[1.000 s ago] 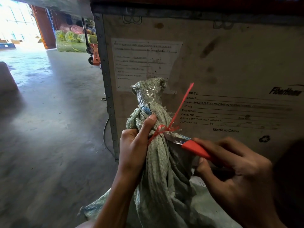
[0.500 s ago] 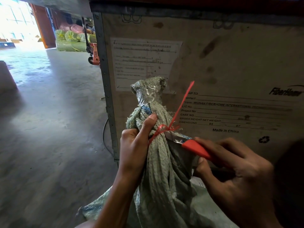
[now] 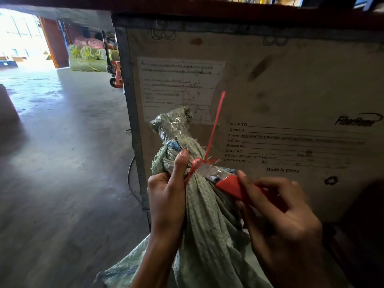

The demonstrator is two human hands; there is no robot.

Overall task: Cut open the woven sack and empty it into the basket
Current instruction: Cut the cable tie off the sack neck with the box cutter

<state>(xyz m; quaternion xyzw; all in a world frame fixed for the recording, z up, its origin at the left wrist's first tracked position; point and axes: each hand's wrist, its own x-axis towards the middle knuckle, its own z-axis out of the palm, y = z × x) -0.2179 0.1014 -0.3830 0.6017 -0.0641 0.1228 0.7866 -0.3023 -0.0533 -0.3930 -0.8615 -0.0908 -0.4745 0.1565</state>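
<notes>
sack (image 3: 207, 221): centre frame, neck bunched, against crate (image 3: 291, 90) at 12
left hand (image 3: 166, 196): grip clenched on neck; thumb beside red tie (image 3: 194, 166)
right hand (image 3: 284, 217): grip closed on red-handled knife (image 3: 230, 185); blade at tie

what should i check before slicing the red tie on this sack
1. Left hand grips the sack neck just below the red tie: ok.
2. Right hand holds the red-handled knife: ok.
3. Blade tip sits at the tie: ok.
4. Left thumb clear of the blade path: not ok, it rests right beside the tie.
5. Tie uncut, neck closed: ok, still knotted.
6. Basket in place for emptying: cannot tell, none in view.
</notes>
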